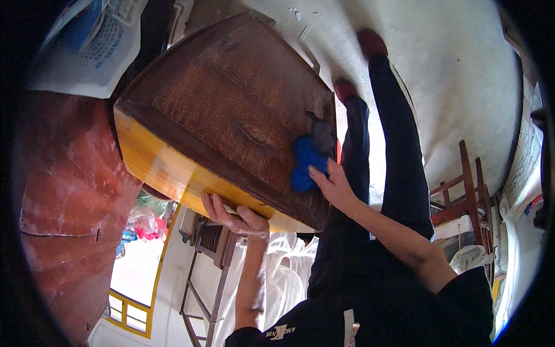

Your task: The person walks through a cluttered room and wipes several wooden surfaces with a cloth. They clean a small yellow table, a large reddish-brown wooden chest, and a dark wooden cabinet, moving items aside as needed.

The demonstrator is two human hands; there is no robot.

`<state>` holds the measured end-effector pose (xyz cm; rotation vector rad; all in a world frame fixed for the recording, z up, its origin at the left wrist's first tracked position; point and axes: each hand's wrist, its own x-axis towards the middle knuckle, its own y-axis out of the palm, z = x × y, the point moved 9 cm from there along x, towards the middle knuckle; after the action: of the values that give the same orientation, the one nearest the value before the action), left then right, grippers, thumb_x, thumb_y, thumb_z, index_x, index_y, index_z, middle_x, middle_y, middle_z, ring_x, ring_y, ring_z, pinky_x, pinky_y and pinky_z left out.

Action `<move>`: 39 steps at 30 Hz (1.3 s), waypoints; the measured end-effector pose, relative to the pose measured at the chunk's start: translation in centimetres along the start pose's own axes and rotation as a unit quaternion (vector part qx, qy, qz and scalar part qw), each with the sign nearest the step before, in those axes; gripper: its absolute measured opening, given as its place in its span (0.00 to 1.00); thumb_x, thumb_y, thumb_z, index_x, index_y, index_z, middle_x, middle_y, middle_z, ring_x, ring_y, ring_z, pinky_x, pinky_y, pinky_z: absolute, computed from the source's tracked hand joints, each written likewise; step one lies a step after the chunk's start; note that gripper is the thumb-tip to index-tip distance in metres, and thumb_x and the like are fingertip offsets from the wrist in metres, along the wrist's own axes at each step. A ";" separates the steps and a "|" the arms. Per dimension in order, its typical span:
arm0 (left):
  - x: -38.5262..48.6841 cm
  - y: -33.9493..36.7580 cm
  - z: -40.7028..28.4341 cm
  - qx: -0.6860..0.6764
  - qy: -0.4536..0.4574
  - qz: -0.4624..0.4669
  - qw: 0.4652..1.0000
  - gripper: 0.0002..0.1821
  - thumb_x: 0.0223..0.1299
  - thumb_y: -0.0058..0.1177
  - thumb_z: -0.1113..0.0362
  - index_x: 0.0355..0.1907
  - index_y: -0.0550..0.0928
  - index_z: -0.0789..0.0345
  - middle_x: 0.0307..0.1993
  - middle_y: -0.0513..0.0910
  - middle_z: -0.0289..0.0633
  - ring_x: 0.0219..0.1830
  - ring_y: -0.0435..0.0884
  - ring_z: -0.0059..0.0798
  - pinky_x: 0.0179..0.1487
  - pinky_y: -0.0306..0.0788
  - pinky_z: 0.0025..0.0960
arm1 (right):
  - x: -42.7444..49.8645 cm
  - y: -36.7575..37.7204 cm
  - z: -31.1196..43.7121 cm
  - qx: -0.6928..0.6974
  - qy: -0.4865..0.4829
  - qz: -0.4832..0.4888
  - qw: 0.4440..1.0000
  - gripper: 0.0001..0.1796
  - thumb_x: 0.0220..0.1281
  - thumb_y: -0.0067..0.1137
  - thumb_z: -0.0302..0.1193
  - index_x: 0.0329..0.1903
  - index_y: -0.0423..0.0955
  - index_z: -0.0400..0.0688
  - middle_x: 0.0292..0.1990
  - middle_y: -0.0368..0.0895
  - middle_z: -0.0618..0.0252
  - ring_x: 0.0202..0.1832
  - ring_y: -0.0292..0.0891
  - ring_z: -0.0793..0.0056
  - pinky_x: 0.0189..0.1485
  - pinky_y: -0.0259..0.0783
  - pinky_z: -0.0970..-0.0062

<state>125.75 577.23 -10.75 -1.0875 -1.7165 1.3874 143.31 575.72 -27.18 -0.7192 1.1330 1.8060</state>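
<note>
A wooden furniture piece with a worn dark brown panel [208, 104] and a glossy yellow side [160, 158] lies tilted in front of me. My left hand [236, 219] supports its yellow side near the lower edge, palm against the wood. Pinched between the thumb and fingers of my right hand [336, 184] is a bright blue cloth or sponge [305, 165], which rests on the brown panel near its right edge. A dark grey patch [323, 134] shows beside the blue item; whether it is a shadow or a separate thing I cannot tell.
A reddish-brown wooden surface [65, 191] stands at the left, with a white printed sheet or bag [99, 56] above it. My legs and red shoes [372, 43] are beyond the panel. Small scraps [305, 33] lie on the floor. A wooden chair [470, 195] stands at the right.
</note>
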 end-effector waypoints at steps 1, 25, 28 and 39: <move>-0.1 0.1 0.1 -0.005 -0.004 0.004 1.000 0.27 0.59 0.33 0.63 0.60 0.60 0.73 0.63 0.55 0.60 0.66 0.53 0.52 0.68 0.46 0.49 | 0.6 -0.9 0.7 -0.024 -0.046 -0.043 0.998 0.20 0.63 0.51 0.33 0.51 0.64 0.33 0.42 0.73 0.52 0.44 0.71 0.64 0.50 0.67 0.68; -0.9 0.1 1.7 0.020 -0.088 0.050 0.995 0.28 0.62 0.33 0.49 0.60 0.59 0.64 0.62 0.54 0.55 0.66 0.52 0.50 0.65 0.47 0.54 | 25.5 2.1 7.2 -0.169 -0.274 -0.076 0.944 0.29 0.60 0.52 0.35 0.60 0.59 0.34 0.58 0.62 0.47 0.60 0.59 0.53 0.64 0.53 0.66; -1.3 0.0 1.7 0.048 -0.077 0.064 0.994 0.27 0.62 0.32 0.51 0.59 0.58 0.63 0.62 0.53 0.53 0.67 0.49 0.48 0.65 0.49 0.53 | 29.2 0.1 6.8 -0.135 -0.316 -0.124 0.931 0.27 0.60 0.52 0.34 0.58 0.60 0.33 0.54 0.67 0.47 0.58 0.61 0.54 0.63 0.55 0.67; -0.2 0.3 0.8 0.058 -0.058 0.063 0.995 0.27 0.62 0.30 0.51 0.60 0.58 0.64 0.62 0.53 0.54 0.67 0.49 0.46 0.66 0.50 0.51 | 29.0 -6.2 -6.3 -0.106 -0.051 -0.202 0.972 0.32 0.58 0.49 0.52 0.52 0.69 0.37 0.50 0.73 0.44 0.55 0.68 0.49 0.55 0.63 0.58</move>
<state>125.18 576.76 -11.23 -1.0856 -1.6482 1.6369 135.62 581.87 -55.85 -0.8987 0.6718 1.6046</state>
